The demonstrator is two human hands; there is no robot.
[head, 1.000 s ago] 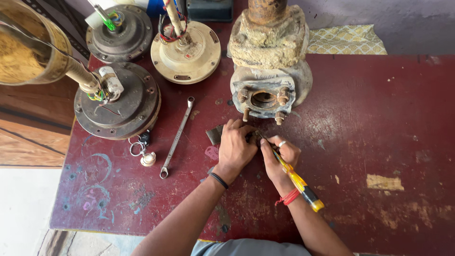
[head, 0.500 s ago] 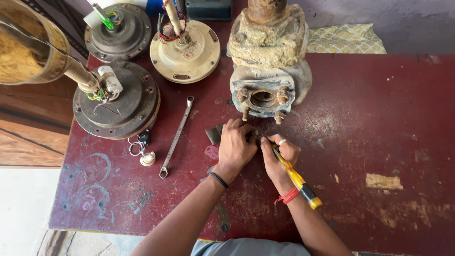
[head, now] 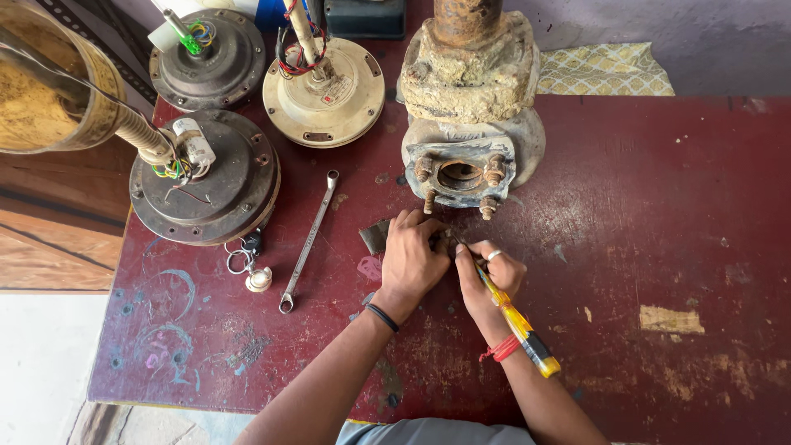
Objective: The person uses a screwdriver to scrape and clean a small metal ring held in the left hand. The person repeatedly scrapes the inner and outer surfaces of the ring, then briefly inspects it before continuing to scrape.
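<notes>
Your left hand (head: 414, 257) presses flat on a small dark piece (head: 376, 236) on the red bench (head: 659, 214), just near of the rusty pump housing (head: 470, 115); fingers closed over it; your right hand (head: 488, 276) grips a yellow-handled screwdriver (head: 515, 317), tip at the piece between both hands, handle angled near-right; steel spanner (head: 308, 241) lies left of your left hand, apart; key ring (head: 247, 265) and three fan motors (head: 206, 177) sit farther left and far-left.
</notes>
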